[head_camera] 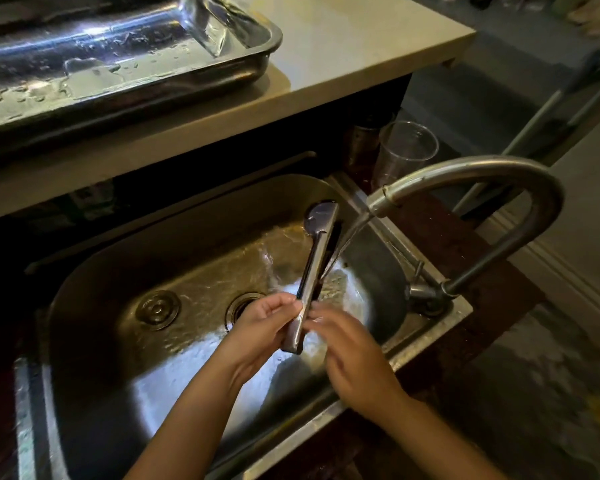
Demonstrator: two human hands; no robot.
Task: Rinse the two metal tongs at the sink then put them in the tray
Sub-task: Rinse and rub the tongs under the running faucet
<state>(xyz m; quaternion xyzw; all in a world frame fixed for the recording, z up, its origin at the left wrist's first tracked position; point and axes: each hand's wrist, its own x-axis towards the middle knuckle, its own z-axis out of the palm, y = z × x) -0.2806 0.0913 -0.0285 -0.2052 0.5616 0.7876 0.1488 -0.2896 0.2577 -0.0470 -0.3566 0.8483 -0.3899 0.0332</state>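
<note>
A pair of metal tongs (317,258) points up and away over the steel sink (94,271), under the stream from the curved faucet (520,188). My left hand (264,327) grips the tongs near their lower hinge end. My right hand (347,355) touches the same end from the right, fingers blurred. Water runs along the tongs and splashes in the basin. A wet metal tray (246,64) sits on the pale counter at the upper left. I see only one pair of tongs.
The sink has a drain (239,303) and a round plug (157,309) on its floor. A clear plastic cup (406,150) stands behind the faucet. The counter (343,57) overhangs the sink's far side. Floor lies to the right.
</note>
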